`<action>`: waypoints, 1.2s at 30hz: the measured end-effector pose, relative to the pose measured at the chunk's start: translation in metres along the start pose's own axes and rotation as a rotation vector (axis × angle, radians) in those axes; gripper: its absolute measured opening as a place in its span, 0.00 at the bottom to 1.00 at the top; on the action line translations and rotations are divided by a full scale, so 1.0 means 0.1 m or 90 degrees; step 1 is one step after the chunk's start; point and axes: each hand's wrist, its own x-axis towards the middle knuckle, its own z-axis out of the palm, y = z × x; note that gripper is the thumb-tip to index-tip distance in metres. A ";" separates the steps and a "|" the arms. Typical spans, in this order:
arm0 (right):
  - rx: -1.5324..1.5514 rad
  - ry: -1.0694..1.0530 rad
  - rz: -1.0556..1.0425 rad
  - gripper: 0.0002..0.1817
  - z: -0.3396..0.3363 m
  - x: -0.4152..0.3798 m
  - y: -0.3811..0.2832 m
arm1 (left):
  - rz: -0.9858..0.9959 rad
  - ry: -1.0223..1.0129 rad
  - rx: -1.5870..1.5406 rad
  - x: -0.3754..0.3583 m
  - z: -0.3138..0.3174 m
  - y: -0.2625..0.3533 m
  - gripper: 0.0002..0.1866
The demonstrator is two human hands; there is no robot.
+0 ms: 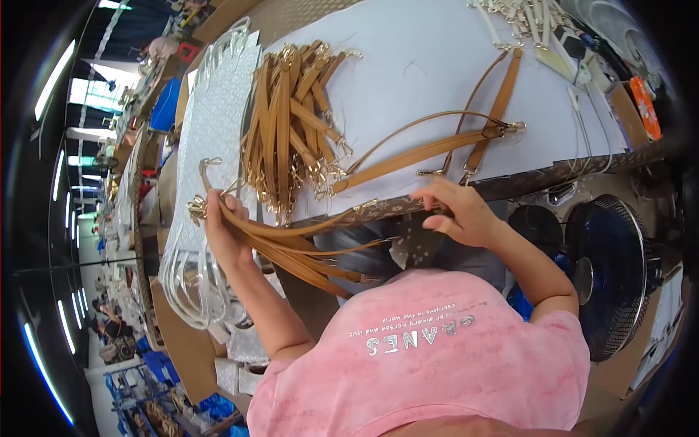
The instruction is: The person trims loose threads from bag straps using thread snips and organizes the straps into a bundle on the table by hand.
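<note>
My left hand (pixel 227 231) is closed around a bundle of tan leather straps (pixel 291 251) with metal clasps, which hangs over the table's front edge. One strap in the bundle reaches across toward the middle. My right hand (pixel 466 210) is raised near the table edge, thumb and fingers apart, with nothing visible between them. Just beyond it lie two tan straps (pixel 429 151) with metal hooks, crossing on the white tabletop (pixel 408 73). A large pile of similar tan straps (pixel 280 131) rests on the table beyond my left hand.
Clear plastic-covered handles and a white textured sheet (pixel 215 124) lie left of the pile. At the far right are white straps (pixel 535 22), cables and an orange object (pixel 645 108). A black fan (pixel 608 277) stands to the right. Cardboard (pixel 182 342) is at lower left.
</note>
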 end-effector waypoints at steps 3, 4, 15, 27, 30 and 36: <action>0.032 0.102 -0.126 0.19 0.02 0.06 -0.06 | -0.021 0.082 0.005 -0.09 0.05 -0.06 0.10; -0.049 0.111 -0.146 0.18 0.09 0.10 -0.03 | -0.020 0.081 0.012 -0.13 0.08 -0.05 0.10; -0.338 0.018 -0.143 0.20 0.33 0.17 0.20 | 0.092 0.078 -0.025 -0.20 0.40 0.23 0.10; -0.031 -0.171 0.098 0.20 -0.06 -0.54 0.00 | 0.350 -0.604 0.810 -0.23 2.29 -1.31 0.20; 0.064 0.002 0.016 0.19 -0.21 -0.67 0.05 | 0.184 -0.647 0.743 -0.15 2.45 -1.13 0.22; 0.384 0.273 0.056 0.17 -0.77 -0.58 0.01 | 0.011 -0.542 0.306 0.23 2.33 -0.09 0.19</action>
